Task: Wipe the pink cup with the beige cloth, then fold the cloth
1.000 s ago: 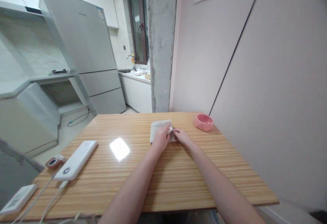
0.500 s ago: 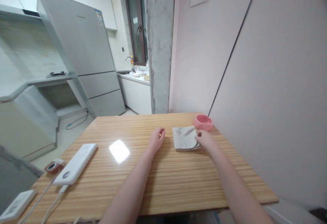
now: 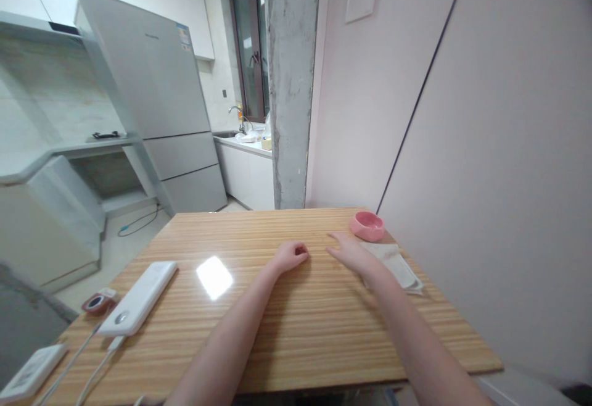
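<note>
Far left edge of the counter [image 3: 296, 344] — a white device [image 3: 28, 370] with cables [image 3: 78, 356] trailing off the near edge, then a small red-brown round thing [image 3: 96, 302] and a white power bank [image 3: 137, 298] lying on a slant. A bright patch of glare sits on the wood beyond it.

Left hand [image 3: 290, 255] — mid-counter, fingers curled into a loose fist, nothing in it, resting on bare wood. Well apart from the cloth.

Right hand [image 3: 355, 253] — flat, fingers stretched out and pointing left, empty, on or just above the wood; cannot tell which. The cloth [image 3: 396, 264] lies just to its right, folded, pale beige, against the wrist side of the hand and partly hidden by the forearm. Whether the wrist presses on it cannot be told.

Pink bowl [image 3: 367, 226] — just beyond the cloth, near the far right corner, close to the wall. Nothing lies between hand and cloth.
</note>
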Demonstrator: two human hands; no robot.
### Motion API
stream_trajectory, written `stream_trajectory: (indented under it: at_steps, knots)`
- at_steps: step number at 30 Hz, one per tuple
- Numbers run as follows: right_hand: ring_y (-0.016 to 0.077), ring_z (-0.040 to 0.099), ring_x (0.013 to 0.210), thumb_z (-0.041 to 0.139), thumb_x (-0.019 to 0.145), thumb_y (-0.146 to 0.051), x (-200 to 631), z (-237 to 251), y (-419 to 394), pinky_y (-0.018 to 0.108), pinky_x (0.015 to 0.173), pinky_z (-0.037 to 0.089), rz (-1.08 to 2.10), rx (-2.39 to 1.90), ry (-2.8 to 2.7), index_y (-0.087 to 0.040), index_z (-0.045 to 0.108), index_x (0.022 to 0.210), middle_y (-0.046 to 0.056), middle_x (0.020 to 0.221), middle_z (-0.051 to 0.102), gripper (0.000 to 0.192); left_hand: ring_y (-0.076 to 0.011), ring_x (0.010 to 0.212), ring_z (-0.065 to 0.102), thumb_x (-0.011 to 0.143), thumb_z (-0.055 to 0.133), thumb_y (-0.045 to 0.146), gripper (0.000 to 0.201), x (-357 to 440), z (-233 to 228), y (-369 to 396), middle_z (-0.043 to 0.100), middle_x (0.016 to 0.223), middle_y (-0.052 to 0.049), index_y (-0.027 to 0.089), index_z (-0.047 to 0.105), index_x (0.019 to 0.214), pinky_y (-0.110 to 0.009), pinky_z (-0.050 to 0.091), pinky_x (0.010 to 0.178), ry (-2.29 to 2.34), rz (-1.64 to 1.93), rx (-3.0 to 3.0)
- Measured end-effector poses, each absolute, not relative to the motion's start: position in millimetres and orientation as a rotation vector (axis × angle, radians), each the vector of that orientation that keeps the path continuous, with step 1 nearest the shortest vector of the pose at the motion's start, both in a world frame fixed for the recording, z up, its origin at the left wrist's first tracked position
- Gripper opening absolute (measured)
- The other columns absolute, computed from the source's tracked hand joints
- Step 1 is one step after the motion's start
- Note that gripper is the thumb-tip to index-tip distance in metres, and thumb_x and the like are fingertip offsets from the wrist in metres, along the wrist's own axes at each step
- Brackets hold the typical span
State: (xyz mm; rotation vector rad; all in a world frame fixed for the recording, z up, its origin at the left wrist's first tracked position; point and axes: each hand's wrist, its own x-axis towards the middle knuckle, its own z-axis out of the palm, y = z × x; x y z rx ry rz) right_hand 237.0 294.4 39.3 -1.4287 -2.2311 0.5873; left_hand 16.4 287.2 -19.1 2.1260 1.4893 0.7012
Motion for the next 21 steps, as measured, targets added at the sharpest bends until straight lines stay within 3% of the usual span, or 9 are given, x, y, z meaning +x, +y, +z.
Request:
stream_trajectory:
  at_steps: [3, 7, 10, 21]
  knots:
    - [0.0248, 0.059, 0.11, 0.063, 0.069, -0.016, 167.2, 28.2, 294.1, 0.035, 0.096, 0.042, 0.807, -1.308, -2.398, -0.016, 0.06, 0.116, 0.012, 0.119, 0.064, 0.047, -0.0182, 0.077, 0.062, 0.073, 0.056, 0.021, 0.02, 16.3, -21.6, 291.0, 0.071, 0.085, -0.005, 0.016, 0.069, 0.086, -0.028, 0.047, 0.072, 1.568, 0.732, 2.104]
    - [0.0218, 0.057, 0.113, 0.049, 0.07, -0.001, 133.6, 2.8, 299.6, 0.034, 0.099, 0.039, 0.742, -1.308, -2.302, -0.013, 0.059, 0.118, 0.014, 0.122, 0.062, 0.05, -0.0218, 0.09, 0.064, 0.069, 0.054, 0.012, 0.03, 16.3, -25.7, 291.9, 0.071, 0.099, -0.01, 0.014, 0.069, 0.095, -0.031, 0.048, 0.08, 1.617, 0.795, 2.102]
    - [0.0177, 0.056, 0.113, 0.04, 0.074, 0.0, 136.6, -11.9, 305.4, 0.032, 0.101, 0.038, 0.742, -1.243, -2.171, -0.015, 0.059, 0.116, 0.011, 0.121, 0.063, 0.049, -0.0212, 0.093, 0.064, 0.07, 0.052, 0.011, 0.031, 16.1, -25.2, 291.4, 0.071, 0.101, -0.01, 0.014, 0.068, 0.097, -0.03, 0.048, 0.083, 1.603, 0.8, 2.102]
    - [0.0177, 0.058, 0.107, 0.043, 0.074, -0.005, 141.9, -29.1, 318.3, 0.031, 0.099, 0.041, 0.796, -1.169, -2.048, -0.016, 0.063, 0.107, 0.008, 0.113, 0.067, 0.04, -0.021, 0.095, 0.063, 0.073, 0.052, 0.014, 0.031, 15.3, -24.5, 289.6, 0.07, 0.103, -0.008, 0.017, 0.067, 0.1, -0.031, 0.047, 0.085, 1.519, 0.858, 2.143]
